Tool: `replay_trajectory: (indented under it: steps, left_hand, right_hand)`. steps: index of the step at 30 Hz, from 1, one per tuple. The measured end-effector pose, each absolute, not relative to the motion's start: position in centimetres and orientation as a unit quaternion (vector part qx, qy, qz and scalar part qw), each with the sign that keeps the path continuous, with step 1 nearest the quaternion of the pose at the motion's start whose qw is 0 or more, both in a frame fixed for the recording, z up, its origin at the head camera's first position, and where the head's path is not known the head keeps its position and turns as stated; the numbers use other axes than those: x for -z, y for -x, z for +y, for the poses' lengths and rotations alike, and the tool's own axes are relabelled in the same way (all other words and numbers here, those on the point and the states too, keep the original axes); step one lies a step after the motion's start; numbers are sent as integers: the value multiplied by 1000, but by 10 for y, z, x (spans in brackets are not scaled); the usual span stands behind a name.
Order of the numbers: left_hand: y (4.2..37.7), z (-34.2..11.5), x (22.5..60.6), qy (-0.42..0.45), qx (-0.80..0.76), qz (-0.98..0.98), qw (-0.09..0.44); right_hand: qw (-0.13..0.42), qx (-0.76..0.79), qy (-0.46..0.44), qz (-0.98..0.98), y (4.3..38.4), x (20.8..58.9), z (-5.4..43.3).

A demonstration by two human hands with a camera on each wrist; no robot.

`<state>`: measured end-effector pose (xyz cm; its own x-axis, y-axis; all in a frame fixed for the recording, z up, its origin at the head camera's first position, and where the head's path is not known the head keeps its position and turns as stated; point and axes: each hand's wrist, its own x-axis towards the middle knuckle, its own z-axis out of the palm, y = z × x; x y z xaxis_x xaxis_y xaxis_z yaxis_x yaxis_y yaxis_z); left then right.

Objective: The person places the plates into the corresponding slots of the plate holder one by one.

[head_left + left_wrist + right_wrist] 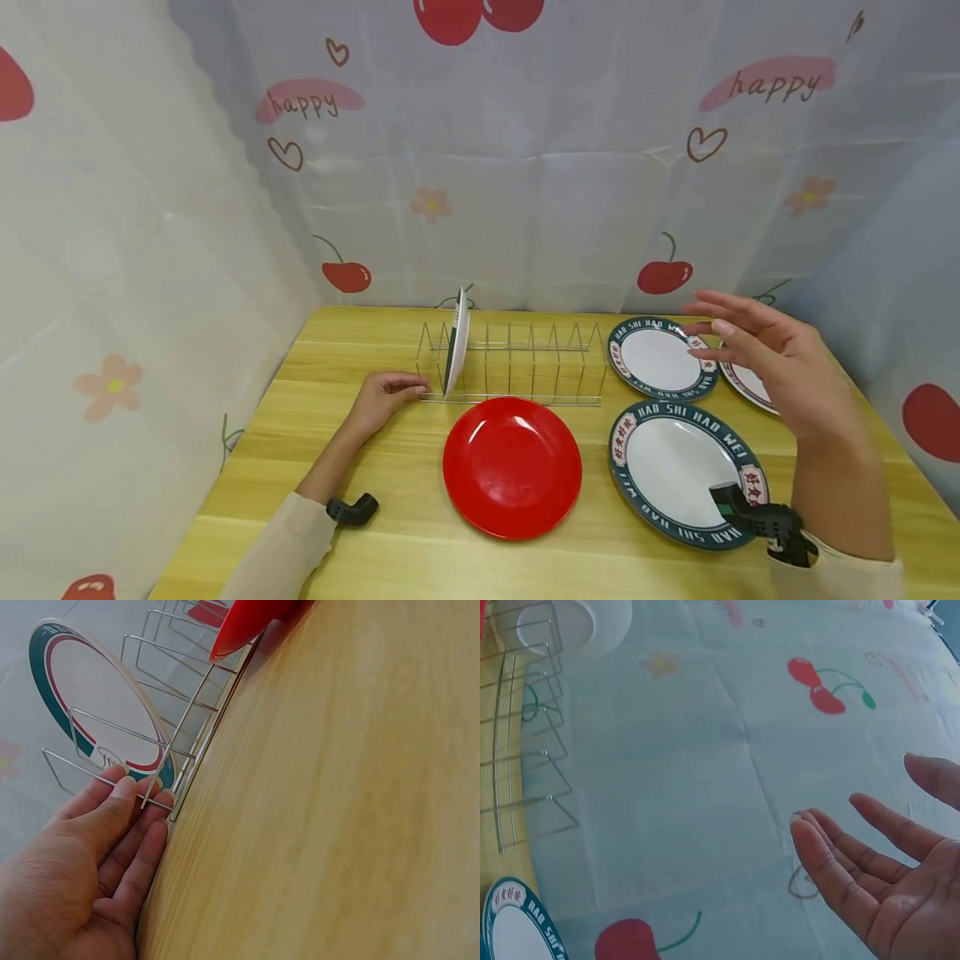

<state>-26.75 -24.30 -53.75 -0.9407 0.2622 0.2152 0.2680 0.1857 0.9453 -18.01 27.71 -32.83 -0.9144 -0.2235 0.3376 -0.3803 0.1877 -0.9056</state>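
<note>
A wire dish rack (532, 367) stands on the wooden table, with one plate (457, 342) upright in a slot near its left end. My left hand (386, 400) pinches the rack's left end wire between thumb and fingers, close to the tabletop in the left wrist view. My right hand (783, 362) hangs in the air over the right side, fingers spread and holding nothing. Below it lie a green-rimmed plate (660, 358) and a patterned-rim plate (750, 387), the latter partly hidden by the hand. A larger green-rimmed plate (682, 471) lies nearer to me.
A red plate (512, 468) lies flat in front of the rack. The wooden table (397, 533) meets a printed cloth backdrop (525, 208) behind and at both sides. Each wrist wears a small black device (352, 510).
</note>
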Motion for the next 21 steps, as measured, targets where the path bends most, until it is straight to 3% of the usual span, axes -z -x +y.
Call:
replay_trajectory:
  steps: [7,14,21]
  left_hand:
    - [269,-245,536,166,618,-768,5]
    - [268,-246,537,174,616,-768,7]
    - [260,-255,541,173,605,-777,24]
  right_hand:
    - [99,-662,-154,-727,193,337,313]
    - [137,-687,-38,-712,200,352,350]
    - [159,-737,20,-657,213,378,377]
